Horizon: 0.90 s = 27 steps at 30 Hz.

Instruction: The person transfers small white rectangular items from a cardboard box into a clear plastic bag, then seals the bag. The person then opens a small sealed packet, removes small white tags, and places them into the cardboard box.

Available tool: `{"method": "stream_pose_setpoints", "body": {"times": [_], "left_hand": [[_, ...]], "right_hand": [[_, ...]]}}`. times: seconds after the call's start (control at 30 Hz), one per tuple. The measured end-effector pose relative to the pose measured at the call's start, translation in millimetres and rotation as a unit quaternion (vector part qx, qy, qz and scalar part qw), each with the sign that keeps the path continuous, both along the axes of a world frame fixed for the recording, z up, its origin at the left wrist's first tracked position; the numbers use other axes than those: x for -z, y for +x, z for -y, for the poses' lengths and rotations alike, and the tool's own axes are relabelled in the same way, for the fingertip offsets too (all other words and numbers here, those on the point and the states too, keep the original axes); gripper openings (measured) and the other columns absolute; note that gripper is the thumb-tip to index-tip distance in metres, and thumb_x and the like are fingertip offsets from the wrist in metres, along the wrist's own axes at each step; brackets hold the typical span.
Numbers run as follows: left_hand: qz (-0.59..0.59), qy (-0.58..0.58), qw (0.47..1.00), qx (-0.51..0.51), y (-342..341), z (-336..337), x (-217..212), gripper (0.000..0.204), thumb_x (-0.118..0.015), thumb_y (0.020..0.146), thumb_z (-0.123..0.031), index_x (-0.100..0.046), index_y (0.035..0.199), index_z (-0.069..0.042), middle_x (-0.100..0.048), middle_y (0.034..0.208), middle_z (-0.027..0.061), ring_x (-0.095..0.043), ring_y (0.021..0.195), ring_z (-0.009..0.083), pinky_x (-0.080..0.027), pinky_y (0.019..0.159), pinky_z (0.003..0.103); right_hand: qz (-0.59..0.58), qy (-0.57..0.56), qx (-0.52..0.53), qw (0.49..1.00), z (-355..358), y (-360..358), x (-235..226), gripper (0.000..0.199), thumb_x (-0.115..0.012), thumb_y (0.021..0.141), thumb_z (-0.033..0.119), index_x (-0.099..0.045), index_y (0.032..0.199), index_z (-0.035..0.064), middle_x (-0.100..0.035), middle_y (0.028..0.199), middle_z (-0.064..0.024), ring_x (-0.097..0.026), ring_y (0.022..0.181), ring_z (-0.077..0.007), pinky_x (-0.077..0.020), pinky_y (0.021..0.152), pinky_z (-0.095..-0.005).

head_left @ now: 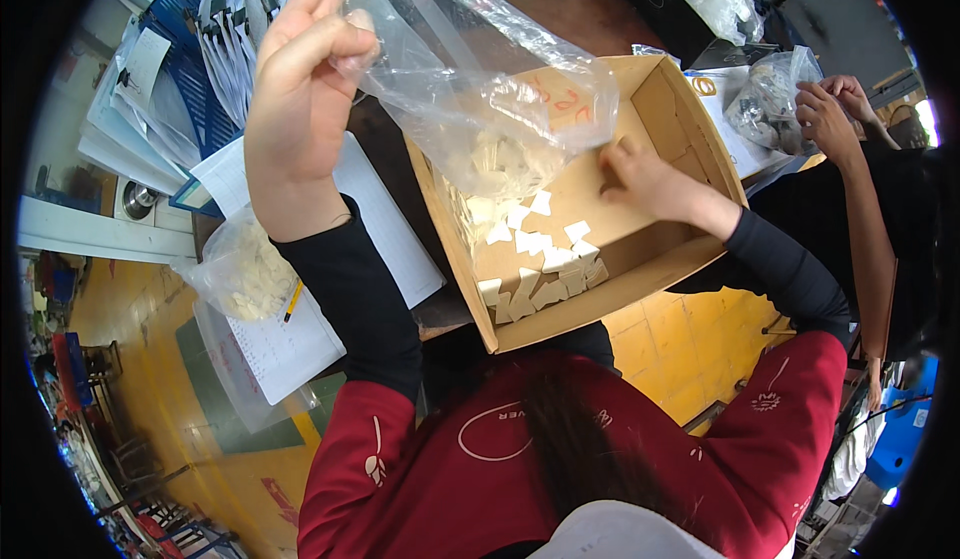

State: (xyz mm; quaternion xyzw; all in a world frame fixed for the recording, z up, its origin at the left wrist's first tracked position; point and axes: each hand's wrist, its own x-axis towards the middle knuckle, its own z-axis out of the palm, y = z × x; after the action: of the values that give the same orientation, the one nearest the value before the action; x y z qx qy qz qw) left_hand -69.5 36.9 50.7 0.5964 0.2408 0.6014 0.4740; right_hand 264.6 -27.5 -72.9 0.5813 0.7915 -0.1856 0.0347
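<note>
My left hand (318,69) is raised at the upper left, its fingers closed on the top of a clear plastic bag (470,49). The bag slants down over an open cardboard box (650,249), and a bunch of small cream-coloured pieces (505,164) shows through its lower part. Loose flat cream pieces (545,249) lie on the box floor, mostly toward the near left side. Over the box's right half hovers my right hand (645,179), slightly blurred, its fingers loosely bent and apart. I see nothing held in it.
Left of the box lie papers (385,229), another plastic bag of cream pieces (248,274) and a yellow pencil (293,301). Clipped paper stacks (225,49) stand behind. At right, another person's hands (835,109) touch a filled clear bag (772,104). A black box (660,4) is at the back.
</note>
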Motion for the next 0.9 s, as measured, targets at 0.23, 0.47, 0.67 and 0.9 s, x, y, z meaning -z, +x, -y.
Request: {"method": "stream_pose_setpoints", "body": {"times": [0.23,0.47,0.67,0.9], "left_hand": [[-0.131,0.222,0.901,-0.349,7.8,8.6,6.3,0.046,-0.057,0.089,0.001,-0.049,0.134,0.007,-0.057,0.128,0.0141,-0.061,0.096,0.0186,-0.050,0.084,0.029],[0.145,0.066,0.965,-0.210,2.3,-9.6,-1.4,0.061,-0.057,0.083,0.003,-0.042,0.142,0.006,-0.046,0.144,0.0150,-0.054,0.085,0.0111,-0.045,0.075,0.022],[0.162,0.059,0.947,-0.271,-14.0,-20.3,9.0,0.060,-0.057,0.084,0.003,-0.043,0.141,0.006,-0.047,0.143,0.0151,-0.054,0.087,0.0118,-0.045,0.077,0.022],[0.160,0.075,0.924,-0.340,-3.0,-29.9,22.7,0.059,-0.057,0.084,0.003,-0.043,0.141,0.006,-0.048,0.142,0.0152,-0.055,0.088,0.0126,-0.045,0.078,0.023]], "right_hand": [[-0.146,-0.153,-0.160,0.964,5.3,-48.2,-26.8,0.048,-0.069,0.091,0.032,-0.059,0.124,-0.0011,-0.054,0.130,-0.0209,-0.054,0.121,-0.0353,-0.0448,0.102,-0.0410],[-0.150,-0.138,-0.403,0.892,3.8,-71.3,14.4,0.061,-0.063,0.096,0.033,-0.044,0.148,0.0061,-0.028,0.159,-0.0181,-0.015,0.148,-0.0402,-0.0196,0.120,-0.0512],[-0.281,-0.286,-0.351,0.846,-6.2,-43.7,-14.8,0.047,-0.067,0.094,0.019,-0.054,0.137,0.0038,-0.054,0.138,-0.0173,-0.047,0.132,-0.0334,-0.0387,0.110,-0.0415],[-0.080,-0.281,-0.065,0.954,40.2,-53.0,-31.2,0.060,-0.067,0.094,0.036,-0.044,0.135,-0.0003,-0.055,0.123,-0.0255,-0.061,0.110,-0.0384,-0.0478,0.094,-0.0399]]}}
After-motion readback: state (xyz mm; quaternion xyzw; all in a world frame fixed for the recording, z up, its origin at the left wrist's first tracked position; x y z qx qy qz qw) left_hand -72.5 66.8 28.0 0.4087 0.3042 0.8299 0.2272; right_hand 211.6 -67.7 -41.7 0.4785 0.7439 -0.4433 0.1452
